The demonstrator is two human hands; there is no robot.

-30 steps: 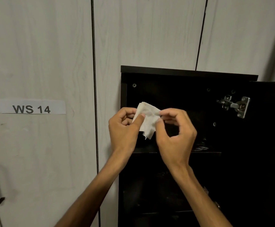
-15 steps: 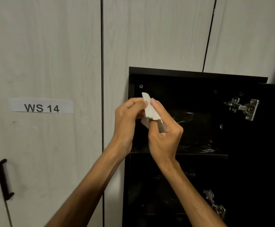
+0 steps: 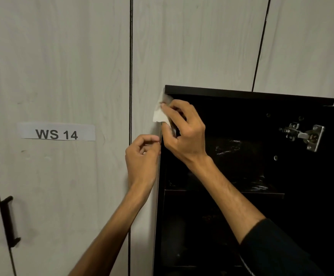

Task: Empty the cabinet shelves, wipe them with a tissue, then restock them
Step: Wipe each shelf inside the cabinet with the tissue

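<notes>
Tissue (image 3: pixel 160 114), folded small and white, sat at the top left corner of the open dark cabinet (image 3: pixel 242 95), pinched between the fingers and thumb of the right hand (image 3: pixel 184 134) and pressed against the front edge of the left side panel. The right arm reached up from lower right, wrist bent, knuckles toward the viewer. The left hand (image 3: pixel 142 156) hovered just below, at the same edge, fingers loosely curled and holding nothing. To wipe well, the tissue probably needed flat, firm contact and long strokes, working from the top down before the shelf (image 3: pixel 224 191). Something glossy lay deep inside, too dark to identify.
</notes>
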